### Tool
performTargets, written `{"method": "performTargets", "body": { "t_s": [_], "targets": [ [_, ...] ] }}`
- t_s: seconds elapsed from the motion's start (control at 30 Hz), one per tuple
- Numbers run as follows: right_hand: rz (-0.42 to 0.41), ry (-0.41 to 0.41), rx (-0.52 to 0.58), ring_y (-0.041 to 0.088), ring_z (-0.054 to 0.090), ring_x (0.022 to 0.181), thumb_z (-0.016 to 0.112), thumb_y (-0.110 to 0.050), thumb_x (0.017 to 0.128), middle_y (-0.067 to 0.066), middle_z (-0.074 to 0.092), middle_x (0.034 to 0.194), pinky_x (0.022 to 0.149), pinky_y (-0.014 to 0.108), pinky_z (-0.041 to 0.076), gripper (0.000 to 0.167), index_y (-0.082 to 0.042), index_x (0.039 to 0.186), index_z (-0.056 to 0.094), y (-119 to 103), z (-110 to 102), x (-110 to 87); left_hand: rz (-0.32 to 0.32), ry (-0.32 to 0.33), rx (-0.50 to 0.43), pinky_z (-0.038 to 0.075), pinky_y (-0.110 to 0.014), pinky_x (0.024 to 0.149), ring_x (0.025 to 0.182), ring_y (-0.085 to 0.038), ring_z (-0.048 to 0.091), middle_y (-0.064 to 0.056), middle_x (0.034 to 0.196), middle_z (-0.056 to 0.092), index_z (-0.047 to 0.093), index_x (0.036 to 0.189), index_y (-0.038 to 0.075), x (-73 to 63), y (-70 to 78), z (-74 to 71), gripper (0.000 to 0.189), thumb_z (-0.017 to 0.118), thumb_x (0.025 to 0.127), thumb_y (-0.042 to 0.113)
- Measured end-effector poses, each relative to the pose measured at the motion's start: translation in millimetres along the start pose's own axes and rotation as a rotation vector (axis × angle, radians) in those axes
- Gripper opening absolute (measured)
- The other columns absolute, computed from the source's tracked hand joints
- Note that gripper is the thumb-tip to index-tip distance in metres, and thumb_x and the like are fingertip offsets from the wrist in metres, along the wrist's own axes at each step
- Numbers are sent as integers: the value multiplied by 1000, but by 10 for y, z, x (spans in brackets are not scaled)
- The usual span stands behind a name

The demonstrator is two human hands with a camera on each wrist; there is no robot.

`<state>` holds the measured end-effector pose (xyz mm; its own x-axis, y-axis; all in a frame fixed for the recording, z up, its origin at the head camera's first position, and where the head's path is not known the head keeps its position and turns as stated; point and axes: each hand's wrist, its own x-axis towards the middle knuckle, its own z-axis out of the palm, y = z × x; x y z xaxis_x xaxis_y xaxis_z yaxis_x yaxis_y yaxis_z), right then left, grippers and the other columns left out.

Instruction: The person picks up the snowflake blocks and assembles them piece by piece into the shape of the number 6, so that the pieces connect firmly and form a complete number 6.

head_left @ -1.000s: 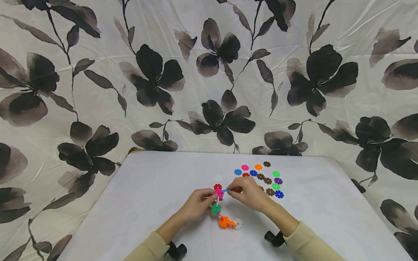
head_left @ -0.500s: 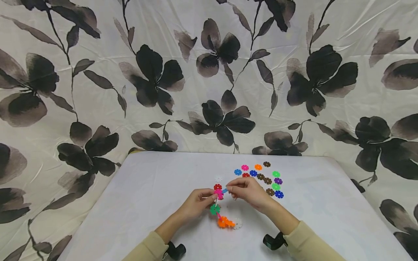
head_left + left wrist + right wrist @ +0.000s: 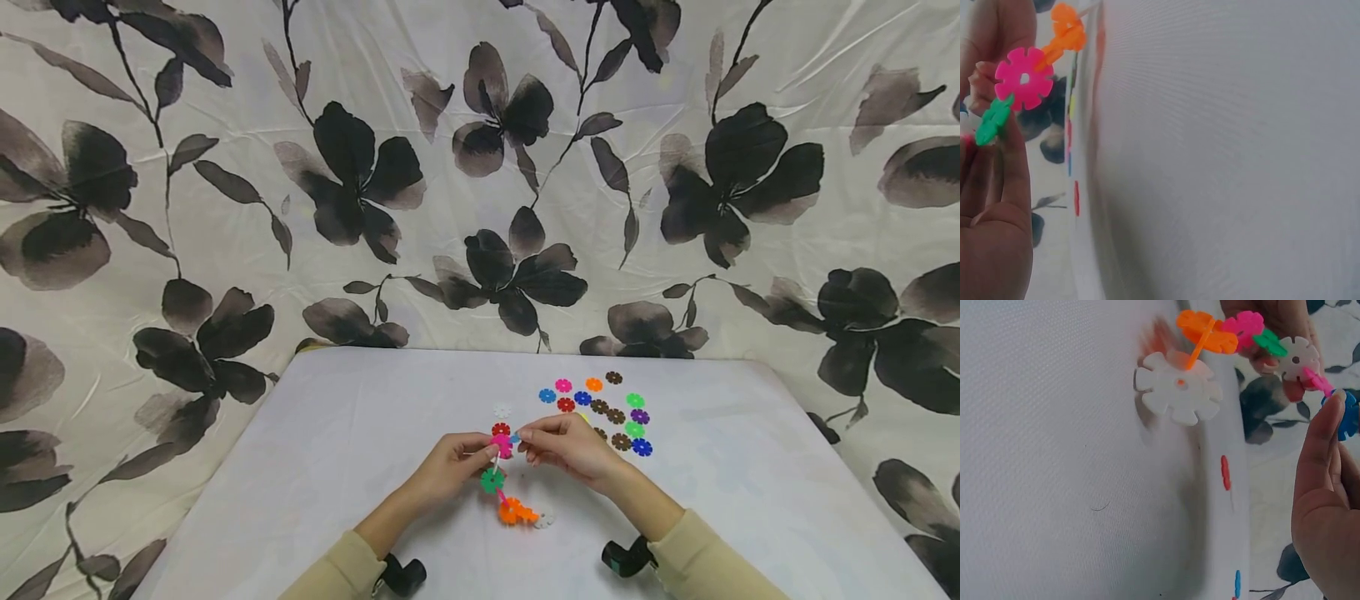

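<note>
My left hand (image 3: 453, 468) grips one end of a chain of slotted plastic snowflake discs, at a pink disc (image 3: 502, 446). The fingers of my right hand (image 3: 573, 450) pinch a blue disc (image 3: 1349, 419) right beside that pink one; in the right wrist view the two touch, though how deep the slots sit is hidden. Below the left fingers the chain runs on through a white disc (image 3: 1298, 359), a green disc (image 3: 492, 480), another pink disc (image 3: 1024, 79), orange discs (image 3: 513, 511) and a white end disc (image 3: 1179, 389) at the tabletop.
Loose discs in several colours, such as a purple disc (image 3: 639, 416) and a brown disc (image 3: 620, 442), lie behind and right of my right hand. A red disc (image 3: 501, 429) and a white disc (image 3: 502, 412) lie just beyond the held chain on the white table (image 3: 337, 433).
The blue disc has turned and come slightly closer to the pink disc, with the right fingers shifting left along with it. The chain's hanging part has swung a little left.
</note>
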<state>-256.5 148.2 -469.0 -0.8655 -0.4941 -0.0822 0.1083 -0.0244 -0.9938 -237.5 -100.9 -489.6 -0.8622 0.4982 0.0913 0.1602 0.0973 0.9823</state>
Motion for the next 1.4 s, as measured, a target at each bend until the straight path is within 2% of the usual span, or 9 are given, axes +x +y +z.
{"method": "performTargets", "body": {
  "t_s": [0.27, 0.5, 0.67, 0.87, 1.03, 1.2, 1.3, 1.4],
  "targets": [
    [-87, 52, -120, 20, 71, 75, 71, -18, 98, 28, 72, 98, 79, 35, 62, 30, 9, 112, 73, -10, 46, -3, 9, 15, 6, 59, -29, 88, 94, -17, 73, -29, 114, 70, 71, 120, 1, -12, -24, 15, 27, 60, 105, 20],
    [-82, 72, -116, 20, 73, 75, 72, -17, 97, 22, 76, 96, 80, 37, 62, 26, 7, 109, 75, -3, 84, 9, 14, 57, 16, 58, -23, 82, 85, -11, 66, -28, 110, 71, 73, 120, 1, -6, -37, 21, 28, 60, 105, 20],
    [-81, 70, -114, 22, 73, 76, 72, -17, 98, 19, 76, 95, 80, 37, 62, 26, 7, 108, 76, -2, 121, 22, 15, 60, 31, 56, -21, 79, 83, -10, 62, -26, 109, 72, 74, 119, 2, -3, -42, 15, 27, 61, 105, 20],
    [-72, 64, -123, 25, 73, 77, 73, -18, 97, 21, 75, 96, 81, 37, 62, 27, 6, 109, 75, 6, 127, 24, 4, 44, 27, 56, -21, 79, 83, -11, 63, -28, 109, 71, 73, 118, 0, -20, -50, -7, 26, 61, 105, 19],
    [-51, 35, -178, 23, 71, 79, 72, -25, 98, 25, 73, 101, 81, 36, 61, 31, 4, 110, 75, 25, 123, 35, -23, 17, 27, 57, -22, 82, 85, -12, 67, -28, 110, 70, 73, 114, 2, -43, -43, -40, 24, 60, 105, 20],
    [-39, 83, -229, 24, 70, 78, 64, -31, 103, 29, 70, 101, 78, 35, 62, 41, 8, 113, 71, 20, 72, 84, -52, 15, 2, 59, -27, 87, 92, -19, 74, -26, 115, 71, 67, 119, 0, -54, -54, -60, 24, 60, 105, 18],
    [-72, 110, -335, 26, 69, 77, 60, -23, 105, 27, 71, 98, 73, 32, 61, 37, 11, 117, 67, 17, 10, 125, -77, 31, 8, 59, -29, 86, 95, -23, 75, -24, 116, 72, 64, 121, 0, -75, -65, -85, 23, 60, 105, 17],
    [-118, 108, -549, 25, 66, 74, 63, -16, 102, 19, 71, 97, 65, 29, 58, 29, 8, 120, 68, 28, -26, 217, -83, 40, 12, 60, -29, 86, 98, -25, 75, -24, 117, 71, 61, 122, 0, -101, -64, -125, 24, 59, 106, 17]
  ]
}}
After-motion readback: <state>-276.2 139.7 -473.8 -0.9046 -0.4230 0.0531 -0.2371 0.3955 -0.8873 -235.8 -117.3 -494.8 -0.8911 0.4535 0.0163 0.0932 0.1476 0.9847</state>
